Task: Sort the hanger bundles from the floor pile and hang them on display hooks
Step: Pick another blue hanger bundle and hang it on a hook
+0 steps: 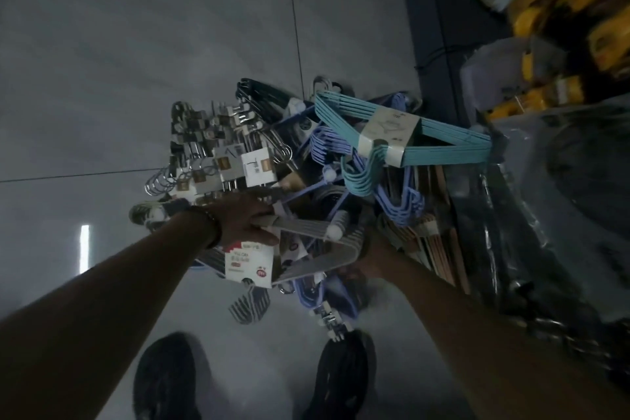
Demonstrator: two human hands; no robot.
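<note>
**Item:** grey hanger bundle [306,232], a flat stack with a red-and-white label [249,264] hanging at its near side.

**Location:** on the near edge of the pile [306,160] on the floor [136,61], just ahead of the person's shoes [163,382].

**Grip, left hand [250,222]:** fingers are curled round one end of the grey bundle. The thumb lies along its near side, just above the label, and the hold looks firm.

**Grip, right hand [373,257]:** sits at the opposite shoulder of the same bundle, dark and partly hidden by it. Whether it is closed on the hangers cannot be told.

**Position relative to grip:** the bundle spans the gap between the two hands. One end is in the left hand and the bent shoulder points toward the right hand.

**Neighbours:**
- The lilac bundle [399,204] crosses just behind and beneath.
- The teal bundle [341,112] lies farther back, on top of the pile.
- The clip-hanger bundles [218,147] lie beyond the left hand.
- The wooden hangers [443,249] lie just right of the right hand.

**Step, as judged:** drawing one bundle free of the pile for sorting.

**Handling notes:**
- Raise the bundle level, with both ends supported.
- The lilac hooks lie close and are likely to snag, so ease the bundle clear rather than yanking it.
- Carry the stack by the hangers and not by the label, which may tear.

**Display hooks:** not in view.
</note>
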